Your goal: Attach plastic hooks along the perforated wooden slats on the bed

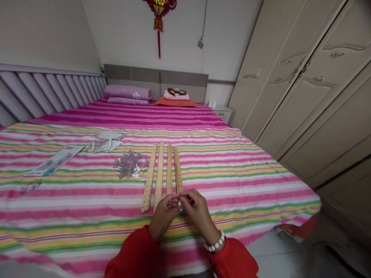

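My left hand (pixel 164 214) and my right hand (pixel 197 211) meet in front of me with their fingers closed. A small shiny whitish piece (pixel 181 205) shows between the fingertips of both; its kind is too small to make out. Just beyond the hands, several pale wooden strips (pixel 159 172) dotted with small holes lie side by side. The near ends of some strips are hidden behind my hands. Left of the strips is a loose pile of small clear packets (pixel 129 161), with a few white round pieces (pixel 136 170) among them.
Everything lies on a bed with a striped cloth (pixel 232 193). Toward the left are a long flat package (pixel 56 160), a crumpled clear item (pixel 31 186) and a heap of white packaging (pixel 107 142). Pillows (pixel 127 94) rest at the headboard; a wardrobe (pixel 301 85) stands right.
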The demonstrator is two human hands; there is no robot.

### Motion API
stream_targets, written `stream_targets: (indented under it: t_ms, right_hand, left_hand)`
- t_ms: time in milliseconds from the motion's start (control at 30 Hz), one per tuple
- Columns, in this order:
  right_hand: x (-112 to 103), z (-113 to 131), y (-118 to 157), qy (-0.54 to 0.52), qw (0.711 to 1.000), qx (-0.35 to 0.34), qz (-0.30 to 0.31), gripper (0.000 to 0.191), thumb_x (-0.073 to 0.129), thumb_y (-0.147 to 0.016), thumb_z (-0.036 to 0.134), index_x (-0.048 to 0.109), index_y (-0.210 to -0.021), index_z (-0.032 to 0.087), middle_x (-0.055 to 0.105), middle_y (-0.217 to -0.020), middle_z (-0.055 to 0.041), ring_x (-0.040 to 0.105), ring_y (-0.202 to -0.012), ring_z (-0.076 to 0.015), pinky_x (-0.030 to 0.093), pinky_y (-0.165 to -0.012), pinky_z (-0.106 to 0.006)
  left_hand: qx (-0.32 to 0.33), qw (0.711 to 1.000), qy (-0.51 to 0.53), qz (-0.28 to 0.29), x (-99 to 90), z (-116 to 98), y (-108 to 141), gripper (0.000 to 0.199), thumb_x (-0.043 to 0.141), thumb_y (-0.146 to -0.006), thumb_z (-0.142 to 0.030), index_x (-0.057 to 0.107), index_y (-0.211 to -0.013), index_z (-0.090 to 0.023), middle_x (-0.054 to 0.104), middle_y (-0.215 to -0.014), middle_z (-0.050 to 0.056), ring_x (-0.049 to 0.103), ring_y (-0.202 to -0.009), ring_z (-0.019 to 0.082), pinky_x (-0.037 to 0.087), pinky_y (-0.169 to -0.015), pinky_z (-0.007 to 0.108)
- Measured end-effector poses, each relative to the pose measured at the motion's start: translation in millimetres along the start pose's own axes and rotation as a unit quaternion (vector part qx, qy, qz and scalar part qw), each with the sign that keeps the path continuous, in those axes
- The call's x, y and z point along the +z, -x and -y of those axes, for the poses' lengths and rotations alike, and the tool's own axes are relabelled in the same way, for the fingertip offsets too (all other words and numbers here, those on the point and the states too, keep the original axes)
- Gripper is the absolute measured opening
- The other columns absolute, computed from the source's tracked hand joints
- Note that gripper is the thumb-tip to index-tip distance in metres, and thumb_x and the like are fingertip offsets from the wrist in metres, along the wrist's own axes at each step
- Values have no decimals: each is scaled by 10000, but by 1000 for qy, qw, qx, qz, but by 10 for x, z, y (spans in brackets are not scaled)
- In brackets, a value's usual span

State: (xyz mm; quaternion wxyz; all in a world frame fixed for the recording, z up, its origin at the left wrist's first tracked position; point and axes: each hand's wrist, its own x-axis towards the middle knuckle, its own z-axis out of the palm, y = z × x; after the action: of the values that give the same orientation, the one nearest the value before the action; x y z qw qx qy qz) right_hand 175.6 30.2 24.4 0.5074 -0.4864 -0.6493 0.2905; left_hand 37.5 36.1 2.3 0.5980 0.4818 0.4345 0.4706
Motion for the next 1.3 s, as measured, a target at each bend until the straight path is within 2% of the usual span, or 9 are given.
stream_targets:
  t_ms: [133, 333, 533, 700, 833, 967, 1067, 1200, 1300]
  right_hand:
    - [16, -114, -50, -37, 999, 10, 31, 155, 597, -793, 254, 729, -854, 200, 614, -695, -22, 563, -616, -138, 449, -549, -244]
    - [-55, -93, -8, -75, 995, 66, 28, 165, 667, -731, 338, 695, -690, 180, 616, -689, -25, 581, -602, -139, 471, -549, -247]
    - [1, -62, 149, -215, 957, 189, 41, 381, 748, -625, 532, 629, -660, 171, 635, -514, -4, 583, -462, -136, 492, -495, -259]
    - [168, -124, 298, -250, 934, 254, -19, 486, 789, -504, 593, 584, -636, 172, 579, -422, 30, 527, -361, -112, 446, -408, -230]
    - [173, -99, 301, -240, 933, 256, -76, 488, 777, -510, 602, 560, -605, 176, 564, -414, 30, 487, -348, -97, 396, -383, -213]
    - [127, -82, 245, -216, 939, 241, -115, 433, 750, -568, 570, 542, -587, 190, 570, -444, 23, 475, -366, -106, 375, -382, -223]
    - [155, -105, 222, -158, 952, 225, -134, 349, 720, -631, 494, 541, -582, 199, 551, -445, 32, 465, -390, -112, 360, -391, -225]
    - [232, -129, 200, -79, 968, 193, -143, 231, 649, -701, 364, 541, -578, 200, 543, -476, 33, 465, -429, -115, 365, -431, -228]
    - [278, -144, 177, -16, 975, 162, -149, 208, 612, -721, 316, 536, -568, 198, 507, -486, 39, 454, -456, -117, 359, -455, -227]
  left_hand:
    - [-15, 1000, -11, -18, -50, -1, -9, 371, 692, -584, -229, 644, -939, -130, 703, -797, 56, 641, -708, 154, 502, -692, 285]
    - [-48, 997, -38, -44, -150, -139, -53, 489, 739, -560, -346, 612, -978, -127, 690, -822, 59, 647, -712, 167, 502, -673, 294]
    - [-41, 997, -56, -34, -136, -223, -143, 553, 750, -584, -421, 594, -1029, -131, 665, -761, 28, 638, -676, 151, 479, -616, 263]
    - [-37, 997, -68, -23, -94, -193, -201, 456, 746, -593, -381, 623, -953, -132, 646, -673, 2, 611, -606, 131, 463, -557, 237]
    - [-50, 995, -78, -26, -77, -162, -198, 423, 674, -671, -437, 621, -967, -139, 684, -762, 42, 628, -621, 139, 468, -532, 239]
    - [10, 992, -117, -37, -100, -104, -146, 379, 602, -734, -452, 626, -967, -155, 697, -851, 68, 656, -714, 169, 507, -590, 273]
    - [73, 978, -191, -49, -135, -39, -105, 290, 565, -769, -375, 640, -955, -165, 703, -857, 70, 661, -758, 185, 534, -693, 325]
    - [173, 923, -334, -76, -191, 12, -94, 202, 545, -772, -258, 675, -913, -192, 708, -905, 75, 648, -860, 214, 515, -800, 374]
    - [219, 886, -404, -61, -217, 16, -102, 212, 517, -800, -223, 693, -916, -205, 707, -919, 73, 630, -892, 226, 493, -823, 398]
